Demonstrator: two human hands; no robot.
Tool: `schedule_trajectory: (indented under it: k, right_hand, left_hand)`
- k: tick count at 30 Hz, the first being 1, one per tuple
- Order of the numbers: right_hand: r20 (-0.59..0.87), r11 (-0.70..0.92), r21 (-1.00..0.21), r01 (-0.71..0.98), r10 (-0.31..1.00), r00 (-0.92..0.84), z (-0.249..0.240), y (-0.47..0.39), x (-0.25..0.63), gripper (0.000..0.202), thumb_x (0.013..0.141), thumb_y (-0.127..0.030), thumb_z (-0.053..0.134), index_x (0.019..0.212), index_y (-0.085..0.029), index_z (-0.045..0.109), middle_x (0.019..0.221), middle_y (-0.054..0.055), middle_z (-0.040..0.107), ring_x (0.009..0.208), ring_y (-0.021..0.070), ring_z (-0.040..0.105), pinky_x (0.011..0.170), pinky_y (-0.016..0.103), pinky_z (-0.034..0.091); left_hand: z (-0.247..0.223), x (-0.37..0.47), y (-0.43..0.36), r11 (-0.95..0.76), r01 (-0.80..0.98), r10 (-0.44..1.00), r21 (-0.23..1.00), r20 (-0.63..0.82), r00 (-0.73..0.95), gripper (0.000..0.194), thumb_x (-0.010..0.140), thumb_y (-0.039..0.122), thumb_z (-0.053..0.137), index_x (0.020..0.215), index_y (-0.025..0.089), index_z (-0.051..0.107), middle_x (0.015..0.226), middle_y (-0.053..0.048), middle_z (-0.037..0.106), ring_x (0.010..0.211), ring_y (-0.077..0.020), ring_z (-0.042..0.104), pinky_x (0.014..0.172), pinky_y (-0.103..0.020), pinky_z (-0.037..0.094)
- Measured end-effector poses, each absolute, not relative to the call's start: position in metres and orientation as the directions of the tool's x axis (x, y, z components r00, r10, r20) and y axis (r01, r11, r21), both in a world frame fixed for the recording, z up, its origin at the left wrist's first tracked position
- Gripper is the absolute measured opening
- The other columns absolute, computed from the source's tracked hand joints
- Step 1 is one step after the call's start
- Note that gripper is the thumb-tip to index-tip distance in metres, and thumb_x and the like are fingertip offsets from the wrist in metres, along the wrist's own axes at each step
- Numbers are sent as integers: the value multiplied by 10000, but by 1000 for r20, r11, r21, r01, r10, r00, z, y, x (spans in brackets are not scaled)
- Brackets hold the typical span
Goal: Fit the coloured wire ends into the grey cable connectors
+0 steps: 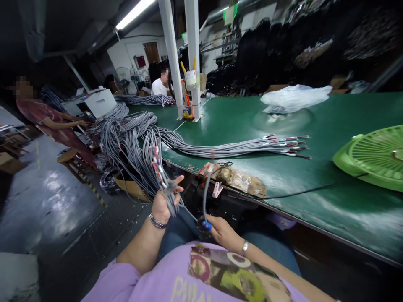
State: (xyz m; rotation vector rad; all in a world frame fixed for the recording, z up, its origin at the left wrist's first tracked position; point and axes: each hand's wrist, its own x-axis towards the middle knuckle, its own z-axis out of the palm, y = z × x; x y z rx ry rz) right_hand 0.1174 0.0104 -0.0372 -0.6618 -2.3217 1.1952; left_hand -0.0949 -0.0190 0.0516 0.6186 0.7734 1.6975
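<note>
My left hand (163,203) is wrapped round a small bundle of grey cables (160,176), their stripped, coloured ends pointing up; some fingers stick out to the right. Between thumb and fingers, my right hand (218,230) pinches a single grey cable (205,197) that stands upright, its tip blurred. A blue wrapping (207,225) shows on one digit of that hand. Just beyond it, a taped board (241,181) with red and black wires lies at the table edge, and a pink clip (217,189) hangs there.
A large heap of grey cables (126,130) spills over the left table end, with a long bundle (217,150) across the green table (226,121). A green fan (374,157) and a plastic bag (294,98) sit right. One person (53,117) stands left; another (159,86) is behind the posts.
</note>
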Motion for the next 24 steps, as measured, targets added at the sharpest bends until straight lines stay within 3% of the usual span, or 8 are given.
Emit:
schedule_trajectory:
  k: [2, 5, 8, 12, 17, 20, 22, 24]
  right_hand:
    - [130, 537, -815, 221, 539, -832, -40, 10, 116, 381, 911, -485, 372, 761, -190, 561, 706, 11, 590, 629, 139, 508, 625, 251, 401]
    - [107, 579, -780, 237, 497, -861, -42, 12, 115, 324, 908, -424, 396, 749, -186, 547, 698, 5, 569, 608, 128, 475, 614, 240, 390]
    - [85, 610, -751, 252, 468, -880, -47, 14, 116, 237, 888, -332, 421, 735, -188, 530, 686, -1, 557, 605, 124, 474, 608, 227, 381]
    - [65, 629, -733, 258, 443, -894, -57, 16, 119, 163, 848, -239, 438, 730, -186, 537, 683, -3, 562, 609, 123, 483, 614, 225, 376]
    - [20, 563, -784, 261, 443, -896, -53, 16, 121, 131, 811, -234, 487, 742, -181, 585, 702, 0, 584, 619, 126, 497, 617, 234, 398]
    - [63, 491, -842, 223, 500, -864, -39, 17, 127, 108, 765, -201, 526, 831, -174, 608, 816, 29, 632, 716, 154, 551, 678, 264, 434]
    - [120, 366, -917, 156, 628, -769, -26, 17, 132, 173, 834, -246, 464, 902, -171, 604, 865, 46, 645, 784, 164, 573, 721, 279, 452]
    - [135, 246, -967, 68, 720, -680, -13, 17, 136, 237, 877, -352, 441, 922, -165, 580, 841, 47, 640, 720, 150, 567, 649, 264, 456]
  left_hand:
    - [47, -79, -14, -142, -551, 975, 822, 19, -222, 231, 674, 261, 727, 857, 140, 654, 1124, -141, 663, 723, -156, 647, 359, -156, 316]
    - [44, -61, -11, -156, -477, 977, 865, 64, -204, 315, 689, 310, 727, 948, 141, 670, 1048, -150, 696, 746, -187, 647, 379, -174, 338]
    - [44, -53, -10, -167, -411, 977, 896, 92, -194, 352, 702, 331, 727, 993, 142, 674, 975, -144, 717, 644, -157, 626, 386, -187, 333]
    - [41, -50, -8, -95, -352, 983, 931, 32, -180, 322, 696, 323, 740, 947, 128, 684, 836, -119, 729, 555, -129, 595, 408, -189, 342]
    - [37, -48, -12, -44, -288, 987, 957, -4, -163, 282, 712, 390, 717, 805, 126, 684, 589, -51, 668, 477, -116, 550, 390, -185, 307]
    - [37, -44, -18, -26, -167, 984, 986, -3, -176, 275, 720, 398, 708, 685, 129, 667, 530, -25, 626, 428, -90, 488, 409, -201, 320]
    - [36, -39, -24, 0, -85, 990, 996, -12, -142, 281, 710, 382, 720, 615, 128, 644, 525, -24, 620, 433, -86, 473, 436, -210, 338]
    - [34, -34, -28, 26, -20, 994, 999, -28, -103, 266, 687, 362, 743, 611, 129, 638, 526, -19, 619, 459, -94, 485, 472, -217, 369]
